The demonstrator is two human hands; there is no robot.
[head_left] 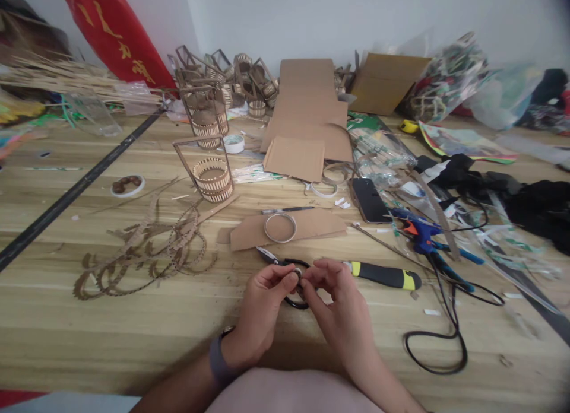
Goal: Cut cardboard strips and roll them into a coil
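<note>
My left hand (262, 303) pinches a small, dark round piece that looks like a tight ring or coil (297, 273). My right hand (341, 306) meets it there, thumb and fingertips closed on the same piece; its exact kind is too small to make out. Right behind the fingers lies a pair of scissors (268, 256) with black handles, partly hidden by both hands. Beyond them a pale ring (280, 228) rests on a cut cardboard strip (244, 234), with a pen (287, 210) along its far edge. A yellow-and-black utility knife (385, 275) lies just right of my right hand.
Tangled brown notched strips (142, 247) spread on the left, near a small slatted basket (214, 178) with a tall handle. Several similar baskets stand behind it. On the right are a phone (370, 200), a blue glue gun (423, 235) and its looping black cord (463, 348).
</note>
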